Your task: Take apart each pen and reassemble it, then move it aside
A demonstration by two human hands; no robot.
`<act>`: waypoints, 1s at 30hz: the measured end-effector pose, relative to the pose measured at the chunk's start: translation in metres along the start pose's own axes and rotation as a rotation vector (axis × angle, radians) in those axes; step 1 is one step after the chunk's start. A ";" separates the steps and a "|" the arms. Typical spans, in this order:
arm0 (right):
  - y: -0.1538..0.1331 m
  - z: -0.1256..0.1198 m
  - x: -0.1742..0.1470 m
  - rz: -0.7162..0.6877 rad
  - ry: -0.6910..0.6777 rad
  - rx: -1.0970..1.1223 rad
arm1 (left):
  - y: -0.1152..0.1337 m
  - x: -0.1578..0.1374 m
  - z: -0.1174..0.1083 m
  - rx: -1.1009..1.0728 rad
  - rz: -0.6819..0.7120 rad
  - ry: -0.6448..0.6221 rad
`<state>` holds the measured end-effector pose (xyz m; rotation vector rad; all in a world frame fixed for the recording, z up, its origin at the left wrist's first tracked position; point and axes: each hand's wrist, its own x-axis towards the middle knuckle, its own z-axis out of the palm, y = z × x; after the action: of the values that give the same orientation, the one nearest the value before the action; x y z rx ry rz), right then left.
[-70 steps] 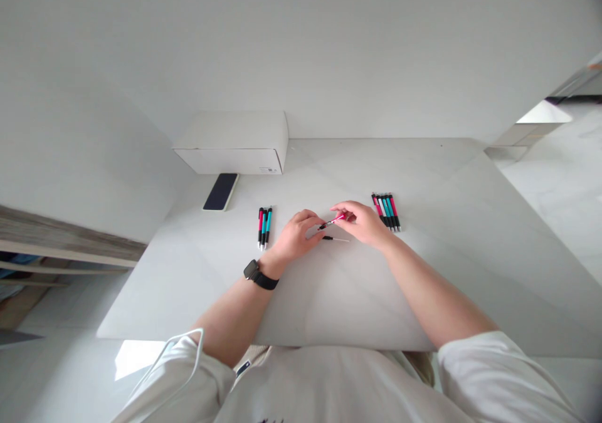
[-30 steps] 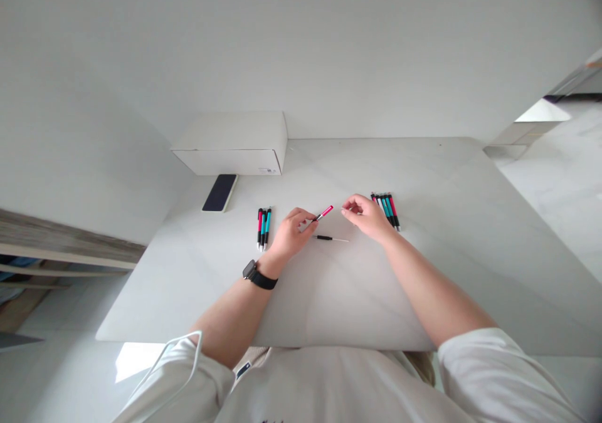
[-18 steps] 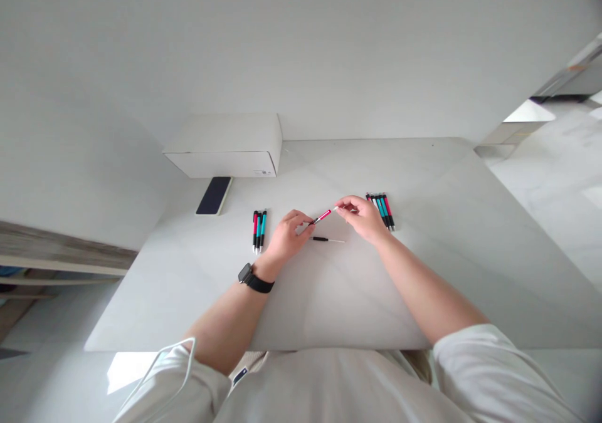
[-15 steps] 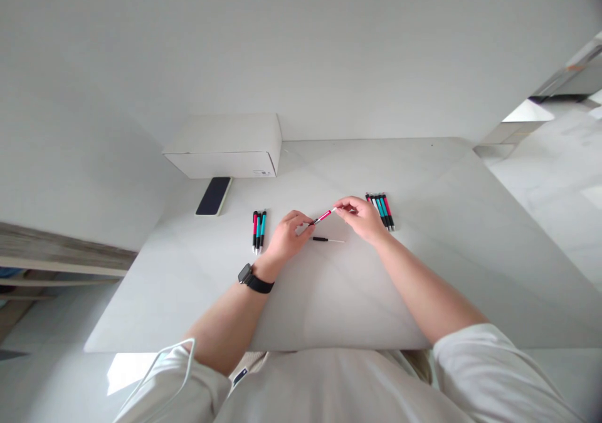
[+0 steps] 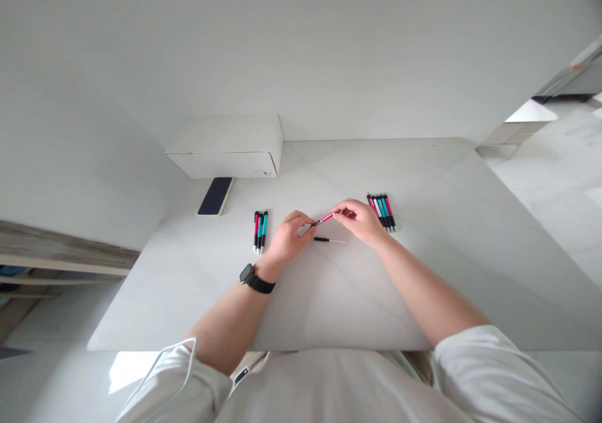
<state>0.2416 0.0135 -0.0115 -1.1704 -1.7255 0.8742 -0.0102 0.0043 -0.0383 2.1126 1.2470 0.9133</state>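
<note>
Between my two hands a pink pen barrel (image 5: 326,218) is held at a slant above the table. My left hand (image 5: 290,236), with a black watch on its wrist, pinches the barrel's lower, dark end. At the upper right end, the fingertips of my right hand (image 5: 361,220) are closed; they hide that tip. Just below lies a black pen grip (image 5: 322,239) with a thin pale refill sticking out to the right. A row of pink and teal pens (image 5: 260,229) lies left of my left hand. Several more pens (image 5: 383,212) lie side by side beyond my right hand.
A white box (image 5: 226,150) stands against the wall at the back left of the white table (image 5: 423,272). In front of it lies a dark-screened phone (image 5: 215,196). A white cable (image 5: 192,360) loops by my left sleeve.
My right fingertips have moved slightly down and left along the pen, covering the white tip that showed before. My left hand keeps its pinch. The view has shifted slightly.
</note>
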 end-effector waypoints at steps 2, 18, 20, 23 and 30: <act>0.000 0.000 0.000 -0.002 -0.004 0.006 | 0.000 0.000 0.000 0.000 0.006 0.000; 0.008 0.016 -0.008 0.107 -0.157 0.110 | 0.006 -0.001 0.001 -0.043 0.071 0.010; 0.008 0.018 -0.008 0.092 -0.155 0.106 | 0.005 0.000 0.001 -0.031 0.078 0.001; 0.014 0.017 -0.005 0.101 -0.055 0.134 | 0.002 0.000 0.001 0.024 0.072 -0.003; 0.049 0.004 0.005 0.301 0.175 0.430 | -0.005 -0.003 0.005 0.153 0.103 -0.118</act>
<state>0.2543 0.0335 -0.0551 -1.1826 -1.1606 1.2141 -0.0102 0.0038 -0.0459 2.3327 1.1913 0.7443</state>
